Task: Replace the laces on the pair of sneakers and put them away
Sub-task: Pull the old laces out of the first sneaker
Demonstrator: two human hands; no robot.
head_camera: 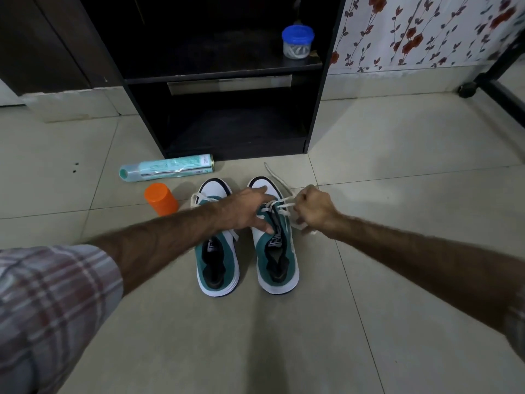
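Two teal-and-white sneakers stand side by side on the tiled floor, toes pointing away from me. My left hand point(250, 209) reaches across the left sneaker point(217, 257) and presses flat on the laced front of the right sneaker point(279, 260). My right hand point(314, 211) is closed on the white lace point(277, 177) at the right side of that shoe, and one lace end trails on the floor past the toe. A loose white lace lies over the left sneaker's front.
A dark open shelf cabinet point(227, 81) stands just beyond the shoes, with a blue-lidded jar point(297, 41) on its upper shelf. A teal spray can point(167, 168) lies on the floor and an orange container point(161, 199) stands left of the shoes. A black wheeled frame point(483, 83) is far right.
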